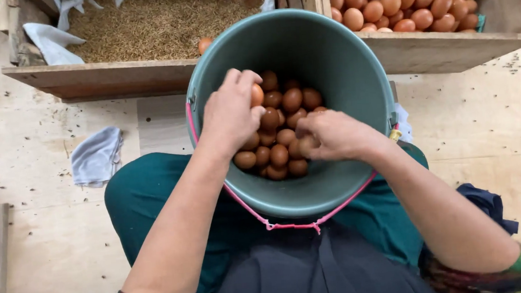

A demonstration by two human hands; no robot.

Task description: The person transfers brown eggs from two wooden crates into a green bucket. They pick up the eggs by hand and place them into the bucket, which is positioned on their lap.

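Both forearms reach down into the green bucket (327,54) held between the knees. Inside it, the left hand (230,115) closes on 1 brown egg (257,95) at the pile's (279,145) far-left edge; the right hand (334,136) curls narrowly over eggs at the pile's right side, its grip hidden.

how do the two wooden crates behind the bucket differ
The left crate is filled with loose husks and shows just one egg at its near edge; the right crate holds a heaped pile of brown eggs. White cloth drapes over the left crate's edges; the right one shows a bit of green lining. Both are rough wooden boxes on the plywood floor.
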